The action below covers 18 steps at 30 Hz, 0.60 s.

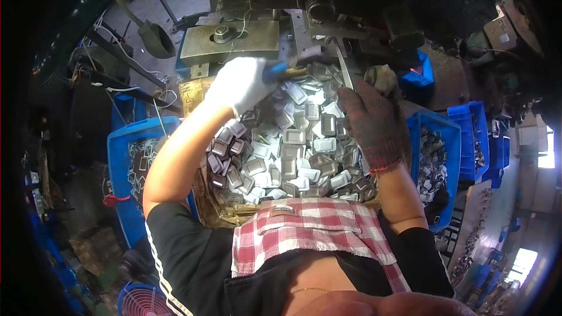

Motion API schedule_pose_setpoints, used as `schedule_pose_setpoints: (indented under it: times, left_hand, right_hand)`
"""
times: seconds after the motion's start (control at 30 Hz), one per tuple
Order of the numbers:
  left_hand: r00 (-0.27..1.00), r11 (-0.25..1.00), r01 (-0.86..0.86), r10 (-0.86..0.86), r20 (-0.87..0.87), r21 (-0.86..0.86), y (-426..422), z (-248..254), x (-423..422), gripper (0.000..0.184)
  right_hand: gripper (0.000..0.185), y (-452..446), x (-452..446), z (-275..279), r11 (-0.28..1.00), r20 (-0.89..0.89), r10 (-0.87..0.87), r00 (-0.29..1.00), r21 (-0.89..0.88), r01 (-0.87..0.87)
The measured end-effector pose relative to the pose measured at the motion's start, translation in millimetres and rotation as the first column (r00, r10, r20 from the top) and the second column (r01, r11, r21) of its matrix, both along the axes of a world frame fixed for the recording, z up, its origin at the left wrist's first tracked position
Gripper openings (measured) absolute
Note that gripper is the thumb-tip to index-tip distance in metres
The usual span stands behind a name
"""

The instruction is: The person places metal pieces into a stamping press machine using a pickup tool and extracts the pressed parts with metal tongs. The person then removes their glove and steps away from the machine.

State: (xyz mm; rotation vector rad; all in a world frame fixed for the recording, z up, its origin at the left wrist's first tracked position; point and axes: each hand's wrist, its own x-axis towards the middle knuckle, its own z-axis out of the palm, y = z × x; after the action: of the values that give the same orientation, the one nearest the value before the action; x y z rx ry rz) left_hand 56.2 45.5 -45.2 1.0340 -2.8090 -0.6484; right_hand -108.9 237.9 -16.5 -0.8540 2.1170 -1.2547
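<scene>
Over the far-left part of the carton (206, 194), the left hand (241, 85), in a white glove, was closed, its fingers wrapped around what seemed to be a blue-handled tool (280, 73), blurred at its tip. The tool lay nearly level, pointing right across the carton's far edge. Toward the carton's right edge, the right hand (373, 120), in a dark glove with a red-trimmed cuff, was partly curled, with a slim metal tool (344, 64) held at its near end; this slanted away, up and to the left, toward the machine (321, 7).

Small metal pieces (294, 136), rectangular and dished, filled the carton in a loose heap, some face up, others tilted or overlapping, reaching down to its near edge. Beyond the far-left corner sat a metal block (257, 47) with a bolt (223, 34). Blue bins (120, 158) holding more pieces stood beside the carton, left and right.
</scene>
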Motion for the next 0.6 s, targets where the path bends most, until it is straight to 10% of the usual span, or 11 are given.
schedule_pose_setpoints:
  times: [0.2, 0.3, 0.37, 0.43, 0.5, 0.6]
  left_hand:
    - [1.0, 1.0, 0.012, -0.012, -0.004, 0.014, 8.7, -28.3, 11.7, 0.032]
    - [0.997, 0.997, -0.07, 0.071, 0.021, -0.045, 10.6, -37.5, 10.1, 0.032]
    - [0.966, 0.984, -0.156, 0.17, -0.196, 0.084, 9.5, -40.4, 15.6, 0.031]
    - [0.894, 0.938, -0.192, 0.288, -0.342, 0.289, 6.3, -36.3, 22.0, 0.029]
    - [0.809, 0.82, -0.168, 0.432, -0.399, 0.547, 4.8, -27.5, 31.0, 0.028]
    - [0.784, 0.695, -0.023, 0.459, -0.419, 0.718, 2.4, -32.8, 38.3, 0.026]
  right_hand:
    - [0.032, -1.8, -4.3, 2.3, 0.977, -0.065, 0.036, 0.997, 0.213, -0.022]
    - [0.033, 5.6, -7.8, 1.2, 0.997, -0.435, 0.064, 0.898, 0.071, -0.037]
    - [0.032, 20.0, -36.3, -20.8, 0.99, -0.825, 0.115, 0.553, 0.047, -0.137]
    - [0.033, 25.2, -36.5, -21.1, 0.989, -0.777, 0.093, 0.623, -0.001, -0.149]
    - [0.035, 43.9, -16.7, -4.7, 0.996, -0.299, 0.084, 0.951, -0.007, -0.091]
    - [0.041, 55.0, 18.9, 28.9, 0.98, 0.169, 0.088, 0.982, 0.161, -0.116]
